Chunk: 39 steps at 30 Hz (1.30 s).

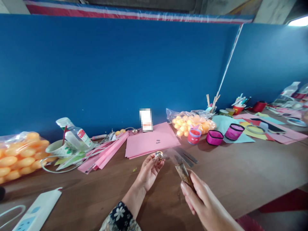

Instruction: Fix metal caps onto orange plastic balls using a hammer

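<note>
My left hand pinches a small shiny gold-and-silver ball between thumb and fingers, above the table's middle. To its right, my right hand is wrapped round the brown, worn handle of a tool. The tool's front end is blurred and points up and left, towards the ball; a gap shows between them. Beyond the hands lies a stack of pink paper with small dark pieces on top. Flat dark strips rest beside the stack, behind the tool.
Bags of orange balls stand at far left and right of the paper. A tilted bottle, a cup and pink strips are at left. A power strip lies front left. Magenta bands sit right, before a blue partition.
</note>
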### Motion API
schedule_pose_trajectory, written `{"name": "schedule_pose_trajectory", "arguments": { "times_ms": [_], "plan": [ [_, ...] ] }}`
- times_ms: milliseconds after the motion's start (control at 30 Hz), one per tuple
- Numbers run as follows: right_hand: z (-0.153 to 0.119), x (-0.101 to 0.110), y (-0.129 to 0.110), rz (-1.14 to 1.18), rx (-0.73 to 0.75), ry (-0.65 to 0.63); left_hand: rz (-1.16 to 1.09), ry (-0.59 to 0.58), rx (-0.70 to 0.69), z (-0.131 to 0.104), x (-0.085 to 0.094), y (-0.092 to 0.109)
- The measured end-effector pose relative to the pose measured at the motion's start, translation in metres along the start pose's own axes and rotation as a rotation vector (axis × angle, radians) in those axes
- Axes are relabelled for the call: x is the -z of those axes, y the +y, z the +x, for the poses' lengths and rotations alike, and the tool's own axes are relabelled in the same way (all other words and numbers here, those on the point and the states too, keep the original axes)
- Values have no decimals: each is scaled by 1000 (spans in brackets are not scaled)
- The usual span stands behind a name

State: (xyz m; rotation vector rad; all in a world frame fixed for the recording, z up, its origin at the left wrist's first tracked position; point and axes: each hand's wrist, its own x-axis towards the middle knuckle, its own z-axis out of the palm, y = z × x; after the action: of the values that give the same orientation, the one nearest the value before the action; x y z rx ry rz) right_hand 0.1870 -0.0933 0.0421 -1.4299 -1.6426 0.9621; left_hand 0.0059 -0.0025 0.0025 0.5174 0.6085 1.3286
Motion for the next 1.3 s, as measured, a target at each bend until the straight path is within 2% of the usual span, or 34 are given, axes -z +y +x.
{"name": "schedule_pose_trajectory", "arguments": {
  "times_ms": [200,333,600,767,933,1133,1300],
  "plan": [
    [0,2,-9,46,60,45,11,-17,-2,-3,-4,3],
    [0,1,-8,39,30,38,48,-24,39,-4,-5,4],
    [-2,0,-2,-10,-2,19,22,-24,35,-2,-1,1],
    [-1,0,-3,-14,81,66,17,-17,48,-2,-3,0],
    [-1,-2,-4,2,97,43,22,-43,63,-4,-5,1],
    [-2,1,-1,-10,144,114,7,9,12,-2,-2,2],
    [-2,3,-3,-1,97,78,3,-5,47,-3,-3,4]
  ]
}}
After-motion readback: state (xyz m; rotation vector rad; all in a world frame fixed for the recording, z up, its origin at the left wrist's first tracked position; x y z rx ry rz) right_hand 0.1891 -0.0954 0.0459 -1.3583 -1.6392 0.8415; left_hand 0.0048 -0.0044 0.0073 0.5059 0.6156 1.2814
